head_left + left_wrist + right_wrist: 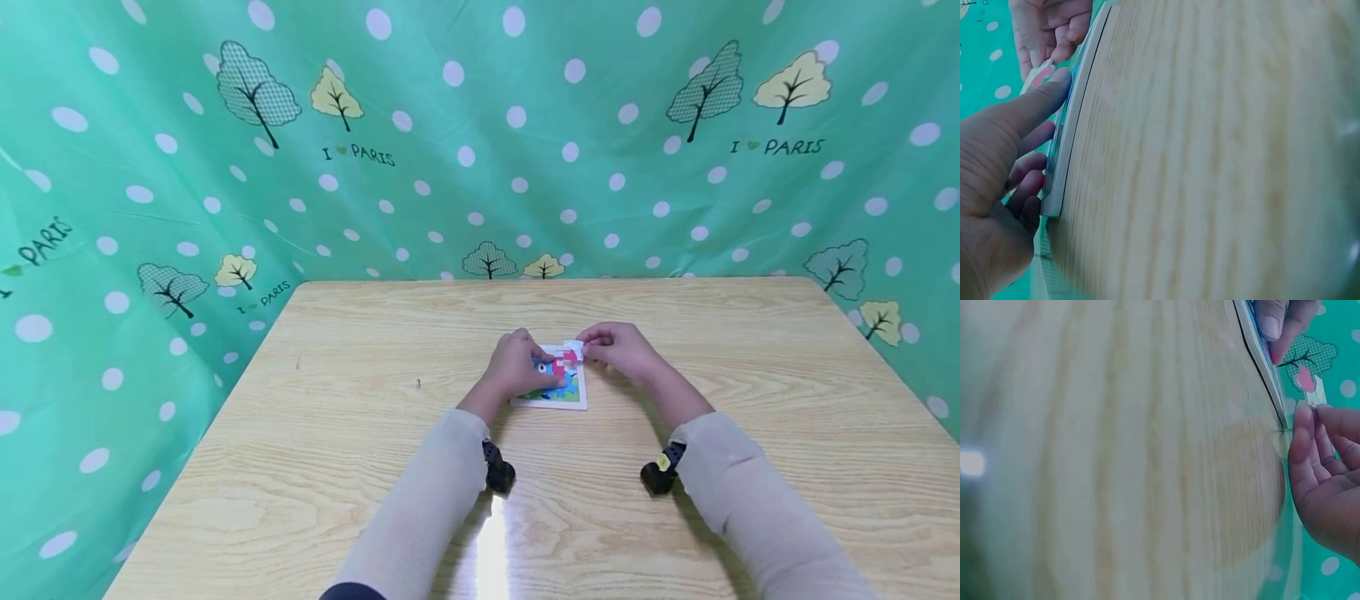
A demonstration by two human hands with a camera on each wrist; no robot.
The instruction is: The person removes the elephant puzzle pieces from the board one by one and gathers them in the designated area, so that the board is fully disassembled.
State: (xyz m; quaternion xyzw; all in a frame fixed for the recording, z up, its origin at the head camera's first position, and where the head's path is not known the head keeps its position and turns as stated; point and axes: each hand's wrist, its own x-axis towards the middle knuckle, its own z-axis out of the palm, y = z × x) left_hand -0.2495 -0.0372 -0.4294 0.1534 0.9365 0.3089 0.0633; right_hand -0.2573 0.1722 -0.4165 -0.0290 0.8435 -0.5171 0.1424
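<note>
While both forearms reach forward from the near edge of the wooden table point(337, 467), the two hands meet over a small picture board point(570, 406) lying flat, roughly midway across. The left arm slants in toward the right, wrist bent, and the left hand point(517, 367) covers the board's left part; its thumb and forefinger stretch across the picture, tips resting on it and spread apart from each other, not clamped on anything. Seen from the left wrist, the other fingers bend loosely beside the board's edge.

The right arm angles inward from the other side, and the right hand point(622, 350) arches with its palm turned in. Thumb and forefinger are together, pinching a puzzle piece point(573, 344) — a thin white one with a pink shape on it — at the far right corner of the board. Seen from the right wrist, the piece is tipped up in the fingertips; whether it touches the board, I cannot tell.

A pale rim borders the board, and within it lies a picture in blue, green and yellow with pink patches — partly hidden by the left hand. Light sleeves point(427, 500) cover both forearms, and a small black camera point(498, 471) sits at each wrist. Beyond the table hangs a green dotted curtain point(450, 167).
</note>
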